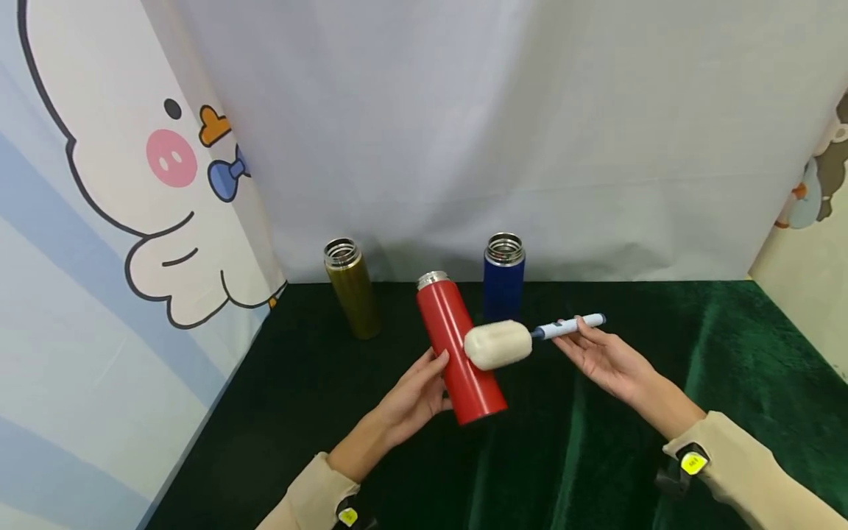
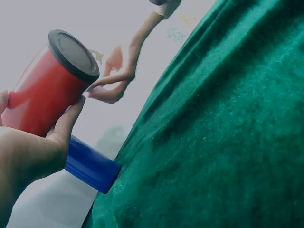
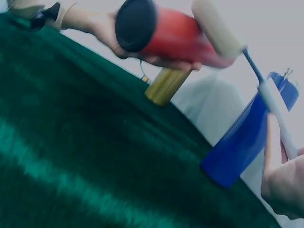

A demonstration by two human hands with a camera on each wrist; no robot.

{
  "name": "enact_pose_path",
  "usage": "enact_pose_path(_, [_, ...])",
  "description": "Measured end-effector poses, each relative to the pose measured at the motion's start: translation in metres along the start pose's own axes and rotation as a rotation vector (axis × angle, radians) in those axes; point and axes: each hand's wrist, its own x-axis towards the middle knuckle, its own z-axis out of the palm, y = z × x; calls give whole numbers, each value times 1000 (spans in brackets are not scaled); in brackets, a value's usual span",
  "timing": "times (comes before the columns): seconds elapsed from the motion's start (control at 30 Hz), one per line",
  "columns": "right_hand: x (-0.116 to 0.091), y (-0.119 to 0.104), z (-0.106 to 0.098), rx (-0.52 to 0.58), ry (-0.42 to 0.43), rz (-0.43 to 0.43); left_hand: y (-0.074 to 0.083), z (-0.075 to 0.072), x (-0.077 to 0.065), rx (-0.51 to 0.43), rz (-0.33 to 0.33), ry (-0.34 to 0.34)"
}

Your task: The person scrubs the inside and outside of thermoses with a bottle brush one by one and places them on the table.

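My left hand grips a red bottle round its body, with its bare metal mouth tilted up and to the left. The dark base of that red bottle faces the left wrist view. In my right hand I pinch the white handle of a bottle brush. Its cream sponge head points left and overlaps the side of the red bottle in the head view. The right wrist view shows the sponge head in front of the red bottle as well.
A gold bottle stands at the back left of the green cloth. Behind the brush stands a blue bottle. Both have uncapped metal mouths. A pale curtain hangs behind the table, beside a cartoon-printed wall.
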Motion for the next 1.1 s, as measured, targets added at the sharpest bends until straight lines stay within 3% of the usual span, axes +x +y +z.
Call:
enact_pose_path(0.23, [-6, 1, -14, -140, -57, 48, 3, -2, 3, -81, 10, 21])
enact_pose_path(0.4, [3, 2, -8, -174, -3, 22, 1, -2, 2, -63, -2, 9])
enact_pose_path(0.57, [15, 2, 11, -49, 93, -87, -3, 2, 0, -13, -37, -8])
enact_pose_path(0.7, [21, 1, 24, 91, 68, -146, -5, 5, -1, 18, -47, -35])
enact_pose_path(0.87, [20, 5, 28, 161, 42, -148, -7, 3, 0, 9, -34, -29])
enact_pose_path(0.97, [18, 8, 23, 113, 65, -101, -5, 2, -2, -29, -16, -2])
enact_pose_path(1.1, [16, 13, 12, -45, 76, -18, 2, -1, -5, -48, 3, 43])
